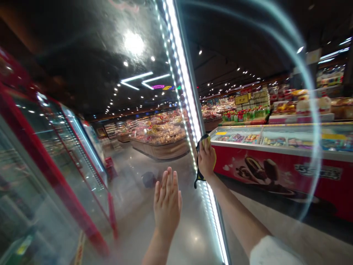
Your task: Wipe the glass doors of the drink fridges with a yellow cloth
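My left hand (167, 204) lies flat against a glass door (132, 228), its fingers stretched upward and nothing in it. To its right, my right hand (207, 160) presses a yellow and black cloth (204, 140) onto the door's edge, beside a bright strip of lights (186, 84). Part of the cloth hangs below my right palm. The glass shows a hazy sheen and bright light spots.
A red chest freezer (281, 176) with ice cream pictures stands at the right. Red-framed glass cabinets (46, 158) show at the left. Behind are a produce island (160, 147) and a yellow price sign (241, 99).
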`<act>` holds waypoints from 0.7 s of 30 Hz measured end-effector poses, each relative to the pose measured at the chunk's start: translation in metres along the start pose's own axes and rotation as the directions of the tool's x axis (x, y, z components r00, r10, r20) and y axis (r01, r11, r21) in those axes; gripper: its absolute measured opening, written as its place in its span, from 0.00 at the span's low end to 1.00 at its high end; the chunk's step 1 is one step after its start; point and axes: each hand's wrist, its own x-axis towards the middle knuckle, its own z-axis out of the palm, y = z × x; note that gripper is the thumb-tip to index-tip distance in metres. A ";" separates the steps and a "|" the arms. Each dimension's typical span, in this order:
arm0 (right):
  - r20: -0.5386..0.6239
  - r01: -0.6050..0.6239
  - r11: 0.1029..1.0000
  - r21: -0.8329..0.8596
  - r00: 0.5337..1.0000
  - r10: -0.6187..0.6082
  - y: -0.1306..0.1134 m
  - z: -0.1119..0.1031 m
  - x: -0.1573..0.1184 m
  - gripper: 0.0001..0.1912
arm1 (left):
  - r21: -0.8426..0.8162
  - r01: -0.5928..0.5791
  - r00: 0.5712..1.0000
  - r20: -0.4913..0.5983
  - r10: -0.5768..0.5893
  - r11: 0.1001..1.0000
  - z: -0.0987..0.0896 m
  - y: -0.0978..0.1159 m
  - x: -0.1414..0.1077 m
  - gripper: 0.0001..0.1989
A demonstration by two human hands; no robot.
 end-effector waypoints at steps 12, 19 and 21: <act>-0.109 -0.040 0.999 0.017 0.993 0.041 0.000 0.005 0.032 0.28 | -0.021 -0.004 1.000 -0.009 0.004 1.000 0.001 -0.002 0.000 0.37; -0.068 -0.067 0.998 0.008 0.995 0.068 -0.007 0.004 0.050 0.28 | -0.032 -0.006 1.000 -0.003 0.006 0.999 -0.001 0.000 0.002 0.37; -0.063 -0.062 0.998 0.024 0.996 0.064 -0.013 0.000 0.078 0.29 | -0.032 -0.014 1.000 0.009 0.015 0.999 -0.002 0.002 0.003 0.37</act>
